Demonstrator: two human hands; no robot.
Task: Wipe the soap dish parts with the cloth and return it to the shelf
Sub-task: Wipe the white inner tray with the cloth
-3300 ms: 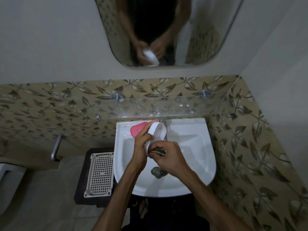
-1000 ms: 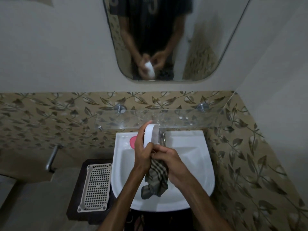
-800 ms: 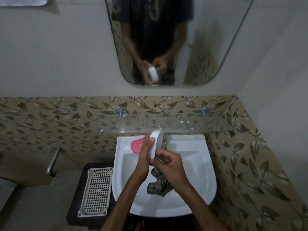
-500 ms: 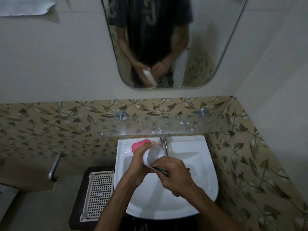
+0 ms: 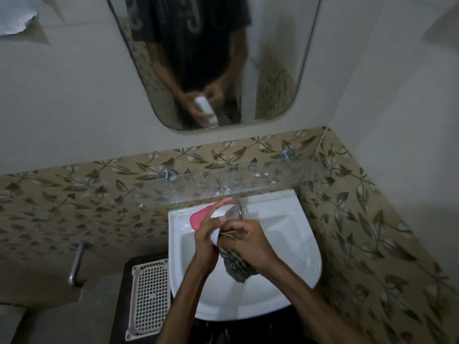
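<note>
Over the white sink (image 5: 285,244), my left hand (image 5: 207,238) grips a white soap dish part (image 5: 218,214), held on edge. My right hand (image 5: 248,240) grips a dark checked cloth (image 5: 236,265) and presses it into the dish's open side; the rest of the cloth hangs below my hand. A pink soap dish part (image 5: 198,217) lies on the sink's back left rim, partly hidden by my left hand. The glass shelf (image 5: 223,186) runs along the wall just above the sink.
A mirror (image 5: 206,60) on the wall reflects my hands and the white dish. A chrome tap (image 5: 239,207) stands behind my hands. A white perforated tray (image 5: 149,296) lies on a dark stand left of the sink. A metal bar (image 5: 75,264) sticks out at left.
My hands stay together over the sink while the cloth moves inside the white dish. The dish has turned in my left hand, and the camera view has tilted slightly.
</note>
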